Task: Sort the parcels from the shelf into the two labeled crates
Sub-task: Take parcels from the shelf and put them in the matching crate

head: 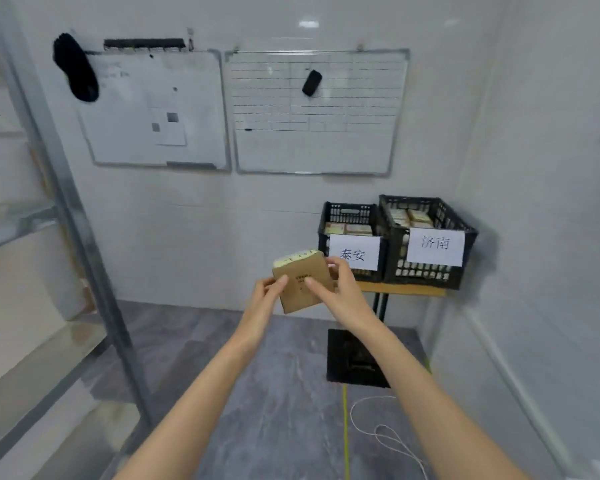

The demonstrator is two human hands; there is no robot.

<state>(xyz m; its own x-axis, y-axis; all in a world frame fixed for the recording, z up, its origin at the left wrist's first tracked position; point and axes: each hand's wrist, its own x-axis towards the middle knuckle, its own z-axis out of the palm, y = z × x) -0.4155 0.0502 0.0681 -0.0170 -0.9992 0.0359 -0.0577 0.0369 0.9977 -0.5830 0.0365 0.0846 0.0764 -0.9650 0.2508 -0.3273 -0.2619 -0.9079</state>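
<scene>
1. Head view: we hold both hands out ahead of us. The left hand (267, 299) and the right hand (343, 292) each pinch an edge of one small brown parcel (303, 282), thumbs on its front face and fingers behind. The parcel hangs tilted in the air, in front of the crates and not yet over either.
2. The 泰安 crate (349, 211) and the 济南 crate (444, 216) stand touching, side by side on a small desk (402, 289) against the wall, both with parcels inside.
3. We judge the main risk to be a wrong sort: the print on the parcel is too blurred for us to read, and a misread address would send it to the wrong crate.
4. Because the crates touch, a release near their shared wall could drop the parcel on the wrong side.
5. The hold is at the edges only, so freeing one hand early could let the parcel tip and fall to the floor.
6. A white cord (378, 431) loops on the floor between us and the desk, where a step closer could catch a foot
</scene>
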